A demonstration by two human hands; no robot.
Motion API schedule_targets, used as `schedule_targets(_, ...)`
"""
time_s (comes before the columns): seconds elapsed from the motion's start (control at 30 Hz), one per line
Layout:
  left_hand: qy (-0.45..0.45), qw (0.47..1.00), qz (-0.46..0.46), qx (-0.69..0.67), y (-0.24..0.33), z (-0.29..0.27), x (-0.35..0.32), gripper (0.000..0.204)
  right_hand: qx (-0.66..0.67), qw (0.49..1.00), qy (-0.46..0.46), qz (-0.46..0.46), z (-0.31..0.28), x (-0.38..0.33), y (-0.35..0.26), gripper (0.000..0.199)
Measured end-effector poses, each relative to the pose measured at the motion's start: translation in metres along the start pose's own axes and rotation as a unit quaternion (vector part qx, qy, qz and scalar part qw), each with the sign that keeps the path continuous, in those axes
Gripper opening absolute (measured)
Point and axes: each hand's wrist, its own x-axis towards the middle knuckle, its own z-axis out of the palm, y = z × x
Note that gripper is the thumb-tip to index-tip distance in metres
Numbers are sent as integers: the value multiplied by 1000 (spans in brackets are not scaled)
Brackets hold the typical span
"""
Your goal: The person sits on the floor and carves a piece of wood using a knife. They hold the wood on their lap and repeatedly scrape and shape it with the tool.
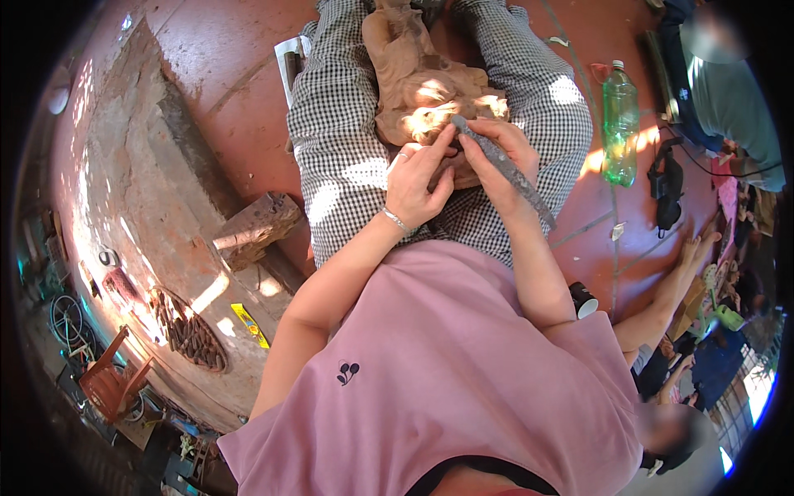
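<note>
A brown carved wooden figure (430, 74) lies between my thighs, with sunlit patches on its near part. My left hand (418, 182) is closed against the figure's near end, its index finger reaching up to the tip of a grey strip. In my right hand (504, 157) is that long, flat, speckled grey strip (517, 183), pinched near its far end; its other end slants back over my wrist. Whether it is a file or folded abrasive paper I cannot tell. The strip's tip is close to the carved surface. My palms hide part of the figure.
A wooden block (258, 231) rests left of me by a large timber slab (157, 198). On the slab are a basket of dark tools (186, 331) and a yellow packet (250, 325). A green bottle (620, 124) stands right, near a black strap-like object (665, 186). Other people sit at right.
</note>
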Motion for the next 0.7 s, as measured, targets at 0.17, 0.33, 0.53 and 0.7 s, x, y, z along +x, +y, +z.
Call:
schedule_targets(0.17,1,997,43,68,-1,5,1,61,6,998,11,-56,-1,3,7,19)
schedule_targets(0.33,10,995,71,62,-5,5,3,61,78,995,-21,55,-5,5,3,17)
schedule_targets(0.53,3,999,46,26,-4,3,2,62,43,999,0,18,-3,8,2,15)
schedule_targets(0.7,74,994,69,44,4,-1,0,56,-27,998,-30,52,-17,3,-17,16)
